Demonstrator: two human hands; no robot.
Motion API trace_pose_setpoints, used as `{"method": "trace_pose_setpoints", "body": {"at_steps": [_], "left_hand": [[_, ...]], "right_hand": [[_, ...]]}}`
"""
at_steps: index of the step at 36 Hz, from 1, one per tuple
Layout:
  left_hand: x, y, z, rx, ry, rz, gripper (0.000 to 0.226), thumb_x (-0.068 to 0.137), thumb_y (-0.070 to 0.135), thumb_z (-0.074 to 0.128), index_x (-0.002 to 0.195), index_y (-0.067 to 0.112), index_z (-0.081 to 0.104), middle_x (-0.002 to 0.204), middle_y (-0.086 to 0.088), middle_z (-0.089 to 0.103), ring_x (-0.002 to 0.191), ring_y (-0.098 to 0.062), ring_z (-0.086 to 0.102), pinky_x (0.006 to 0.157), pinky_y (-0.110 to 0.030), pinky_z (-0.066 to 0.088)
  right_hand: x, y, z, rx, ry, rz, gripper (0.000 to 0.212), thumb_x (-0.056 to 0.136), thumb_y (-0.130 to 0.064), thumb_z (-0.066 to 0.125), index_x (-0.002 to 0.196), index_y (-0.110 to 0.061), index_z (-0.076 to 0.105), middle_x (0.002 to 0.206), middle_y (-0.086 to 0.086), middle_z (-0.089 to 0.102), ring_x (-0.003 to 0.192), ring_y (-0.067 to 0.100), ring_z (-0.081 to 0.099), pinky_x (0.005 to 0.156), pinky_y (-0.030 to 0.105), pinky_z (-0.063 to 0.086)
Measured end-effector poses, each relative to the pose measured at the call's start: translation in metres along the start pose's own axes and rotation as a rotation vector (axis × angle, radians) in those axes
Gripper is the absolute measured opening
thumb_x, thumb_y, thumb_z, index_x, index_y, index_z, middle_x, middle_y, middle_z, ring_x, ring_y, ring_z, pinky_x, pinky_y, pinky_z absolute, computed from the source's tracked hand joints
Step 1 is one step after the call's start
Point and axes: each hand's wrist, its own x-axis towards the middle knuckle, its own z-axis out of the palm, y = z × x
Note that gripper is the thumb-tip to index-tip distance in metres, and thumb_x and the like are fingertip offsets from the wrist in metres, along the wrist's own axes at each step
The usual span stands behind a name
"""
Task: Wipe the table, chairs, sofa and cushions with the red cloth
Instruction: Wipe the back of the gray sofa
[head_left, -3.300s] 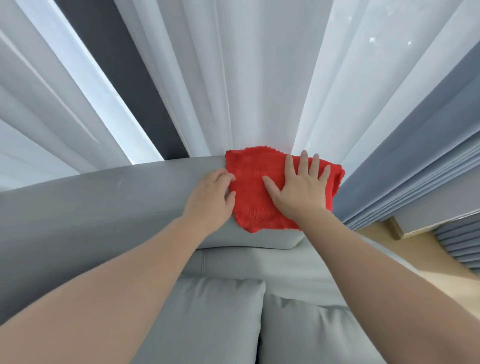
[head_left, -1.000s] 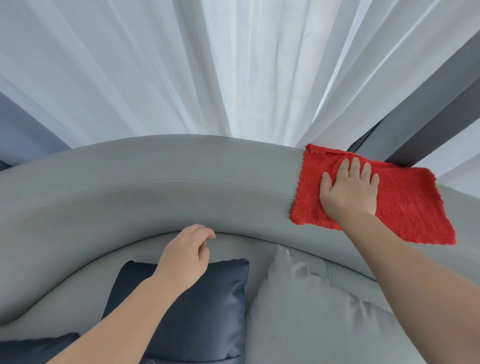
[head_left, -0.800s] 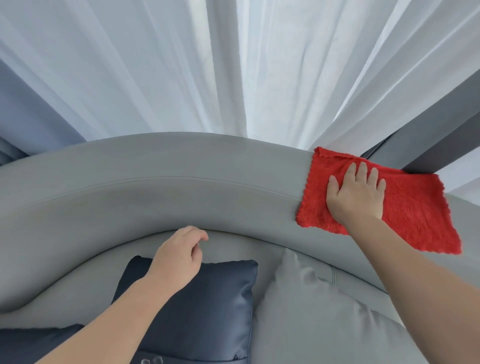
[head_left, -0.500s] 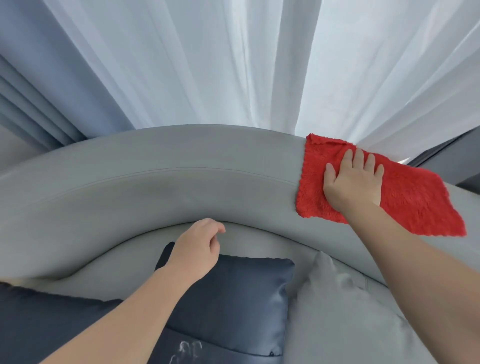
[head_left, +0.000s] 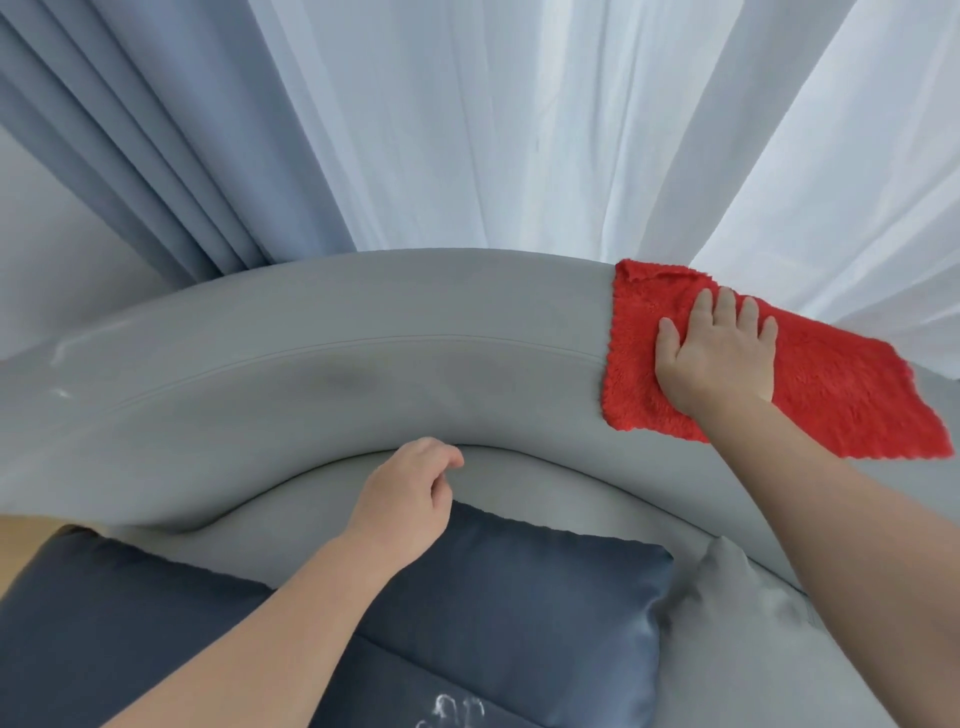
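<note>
1. Sheer white curtain (head_left: 519, 130) and a blue-grey drape (head_left: 156, 156) hang behind the curved grey sofa (head_left: 260, 415), whose padded back rail runs from left to right.
2. On the right part of that rail lies the red cloth (head_left: 841, 395), spread out, its far edge touching the curtain.
3. The right hand (head_left: 717, 358) lies flat on the cloth's left half with fingers straight and slightly spread. Its grip is wide, pressing rather than clutching.
4. The left hand (head_left: 405, 504) is at the near edge of the rail with a loose, empty grip. Whether it touches the fabric I cannot tell.
5. The step in hand looks like wiping the top of the back rail.
6. To do it well, press with the whole palm and lead with the cloth's left edge flat. Sweep leftward along the curve in overlapping passes.
7. The dark patch (head_left: 348, 382) in the middle and the white marks (head_left: 62, 392) at the far left both deserve a pass.
8. The cloth's unpressed right end may fold under, and the curtain could snag on its far edge, so ease the cloth nearer.
9. A navy cushion (head_left: 519, 597) and a grey cushion (head_left: 753, 649) sit near, below the rail. The free hand could lift them when their turn comes.
10. No container of any kind shows here.
</note>
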Motion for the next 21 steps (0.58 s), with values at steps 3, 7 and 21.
{"method": "trace_pose_setpoints", "body": {"at_steps": [3,7,21], "left_hand": [[-0.003,-0.017,-0.006,0.02,0.018,-0.024,0.029,0.086,0.001,0.048,0.106,0.015,0.065,0.103,0.01,0.062,0.097,-0.009,0.054,0.079,-0.018,0.037],[-0.005,-0.038,-0.023,0.073,0.038,-0.053,0.029,0.086,0.003,0.049,0.106,0.016,0.065,0.106,0.008,0.063,0.099,-0.013,0.056,0.08,-0.023,0.041],[0.045,-0.137,-0.144,0.586,0.09,0.025,0.071,0.068,0.036,0.081,0.125,0.005,0.053,0.127,-0.014,0.051,0.12,-0.034,0.043,0.108,-0.044,0.028]], "right_hand": [[0.003,-0.016,-0.001,-0.007,0.002,-0.038,0.073,0.094,-0.052,0.012,0.15,-0.005,0.021,0.157,0.018,0.021,0.144,0.039,0.016,0.117,0.054,0.011],[0.008,-0.031,0.0,-0.023,0.024,-0.08,0.074,0.095,-0.053,0.013,0.149,-0.005,0.022,0.156,0.019,0.023,0.143,0.04,0.018,0.116,0.055,0.014],[0.01,-0.076,0.0,-0.02,0.063,-0.152,0.082,0.089,-0.057,0.007,0.147,-0.002,0.028,0.151,0.021,0.03,0.138,0.042,0.024,0.113,0.056,0.019]]}}
